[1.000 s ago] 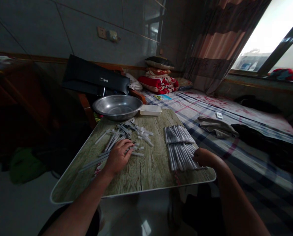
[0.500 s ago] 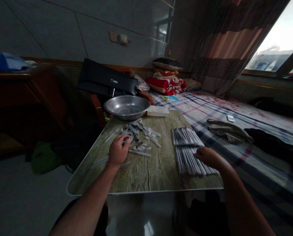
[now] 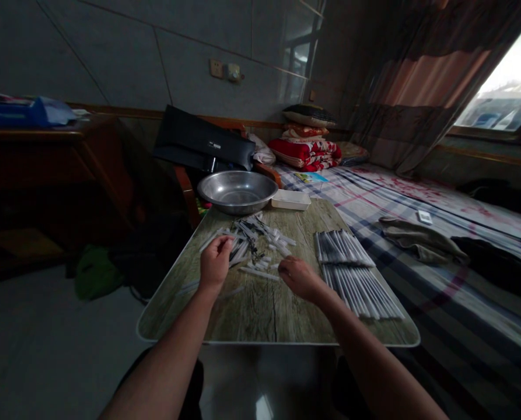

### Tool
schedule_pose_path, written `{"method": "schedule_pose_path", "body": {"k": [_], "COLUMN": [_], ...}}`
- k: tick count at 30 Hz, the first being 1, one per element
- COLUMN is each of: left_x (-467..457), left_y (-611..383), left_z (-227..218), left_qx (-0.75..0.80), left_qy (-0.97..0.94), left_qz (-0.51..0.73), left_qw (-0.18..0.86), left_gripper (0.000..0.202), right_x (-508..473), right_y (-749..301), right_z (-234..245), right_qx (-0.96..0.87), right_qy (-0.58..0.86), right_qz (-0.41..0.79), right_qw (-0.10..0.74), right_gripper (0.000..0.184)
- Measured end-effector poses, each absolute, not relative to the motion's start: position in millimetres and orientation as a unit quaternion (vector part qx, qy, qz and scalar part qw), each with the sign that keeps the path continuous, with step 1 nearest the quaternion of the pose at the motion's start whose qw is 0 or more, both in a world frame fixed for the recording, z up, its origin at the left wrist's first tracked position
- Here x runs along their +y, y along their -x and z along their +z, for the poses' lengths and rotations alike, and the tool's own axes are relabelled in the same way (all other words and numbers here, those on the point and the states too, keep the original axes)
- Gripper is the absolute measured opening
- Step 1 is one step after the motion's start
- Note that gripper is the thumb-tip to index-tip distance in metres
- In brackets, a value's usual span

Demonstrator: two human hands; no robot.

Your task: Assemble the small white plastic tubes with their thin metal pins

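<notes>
My left hand (image 3: 215, 259) is at the left side of a loose pile (image 3: 255, 233) of whitish plastic tubes and small dark pieces. Its thumb and fingers are pinched together; whatever lies between them is too small to make out. My right hand (image 3: 299, 276) hovers by the pile's right edge with its fingers curled inward. Its fingertips are partly hidden, so anything in them cannot be told. To its right, slim white pen-like sticks with dark tips lie side by side in an upper row (image 3: 343, 248) and a lower row (image 3: 360, 290).
Everything lies on a wood-patterned table (image 3: 255, 324) with a pale rim. A steel basin (image 3: 238, 192) and a shallow white tray (image 3: 290, 200) stand at its far end. A bed with a checked sheet (image 3: 352, 195) adjoins the right side.
My right hand has moved left from the rows of sticks to the pile. My left hand stays near the pile's left side. The view has shifted slightly.
</notes>
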State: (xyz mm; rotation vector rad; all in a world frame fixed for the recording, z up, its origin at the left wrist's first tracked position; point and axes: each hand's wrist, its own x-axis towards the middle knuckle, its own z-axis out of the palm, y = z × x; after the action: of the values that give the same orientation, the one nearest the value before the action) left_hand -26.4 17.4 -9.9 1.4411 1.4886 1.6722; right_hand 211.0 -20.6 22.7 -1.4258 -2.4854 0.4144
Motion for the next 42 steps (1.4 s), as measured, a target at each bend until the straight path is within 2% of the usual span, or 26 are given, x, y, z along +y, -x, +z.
{"method": "schedule_pose_path", "body": {"k": [6, 12, 15, 17, 19, 24, 27, 29, 32, 37, 42], "left_x": [22, 26, 24, 21, 17, 4, 2, 4, 9, 13, 13], "left_y": [34, 38, 38, 37, 35, 27, 22, 21, 23, 24, 21], "left_z": [-8, -3, -2, 0, 3, 9, 7, 4, 2, 2, -1], "left_qx": [0.535, 0.523, 0.534, 0.533, 0.527, 0.444, 0.395, 0.399, 0.427, 0.445, 0.44], "left_qy": [-0.479, -0.429, -0.436, -0.444, -0.447, -0.447, -0.411, -0.355, -0.267, -0.19, -0.192], "left_qz": [0.643, 0.672, 0.651, 0.64, 0.627, 0.513, 0.515, 0.569, 0.629, 0.65, 0.648], "left_qw": [0.266, 0.301, 0.317, 0.331, 0.361, 0.583, 0.64, 0.625, 0.592, 0.585, 0.591], "left_gripper": [0.026, 0.025, 0.023, 0.022, 0.021, 0.036, 0.033, 0.025, 0.015, 0.016, 0.014], "right_x": [0, 3, 1, 2, 2, 1, 6, 18, 41, 68, 76], "right_y": [-179, -160, -161, -164, -166, -153, -144, -143, -146, -131, -104], "right_z": [17, 6, 1, 1, 6, 20, 23, 22, 17, 3, -6], "right_qx": [-0.856, -0.84, -0.835, -0.834, -0.826, -0.785, -0.791, -0.786, -0.754, -0.732, -0.716], "right_qy": [0.489, 0.538, 0.547, 0.545, 0.543, 0.495, 0.44, 0.452, 0.56, 0.658, 0.68], "right_qz": [0.134, 0.066, 0.062, 0.08, 0.118, 0.233, 0.288, 0.287, 0.198, 0.122, 0.123], "right_qw": [0.105, -0.003, -0.012, 0.022, 0.091, 0.292, 0.313, 0.31, 0.28, 0.133, 0.103], "right_gripper": [0.024, 0.02, 0.019, 0.016, 0.012, 0.012, 0.014, 0.017, 0.022, 0.025, 0.023]}}
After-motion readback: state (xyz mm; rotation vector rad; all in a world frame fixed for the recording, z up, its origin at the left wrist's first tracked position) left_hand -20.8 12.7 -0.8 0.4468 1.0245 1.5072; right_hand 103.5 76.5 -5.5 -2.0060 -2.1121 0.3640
